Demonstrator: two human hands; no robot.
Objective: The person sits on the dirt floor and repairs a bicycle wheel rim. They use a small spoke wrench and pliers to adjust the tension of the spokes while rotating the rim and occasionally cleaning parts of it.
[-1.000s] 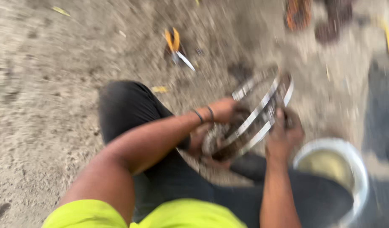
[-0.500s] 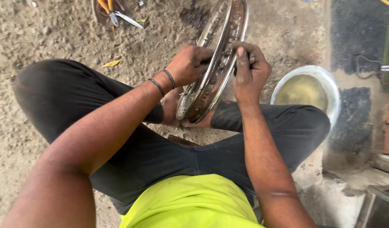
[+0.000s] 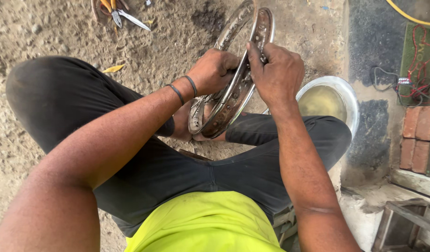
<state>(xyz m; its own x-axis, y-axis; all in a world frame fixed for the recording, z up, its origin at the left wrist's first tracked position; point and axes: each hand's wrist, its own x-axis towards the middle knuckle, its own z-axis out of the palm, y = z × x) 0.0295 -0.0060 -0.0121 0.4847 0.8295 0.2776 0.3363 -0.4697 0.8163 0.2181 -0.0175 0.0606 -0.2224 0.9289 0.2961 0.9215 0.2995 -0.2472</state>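
Since the earlier frame little has shifted: your left hand [image 3: 214, 71] and right hand [image 3: 276, 73] stay clenched on the metal wheel rim [image 3: 233, 88], upright between your knees, bowl [image 3: 328, 100] at three o'clock. Judge it stiff, light, maybe greasy; grip the edges.

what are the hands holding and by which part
Both hold the round, rusty chrome metal wheel rim at its upper arc: left hand wraps its edge, right hand grips the opposite side, fingers over the channel.
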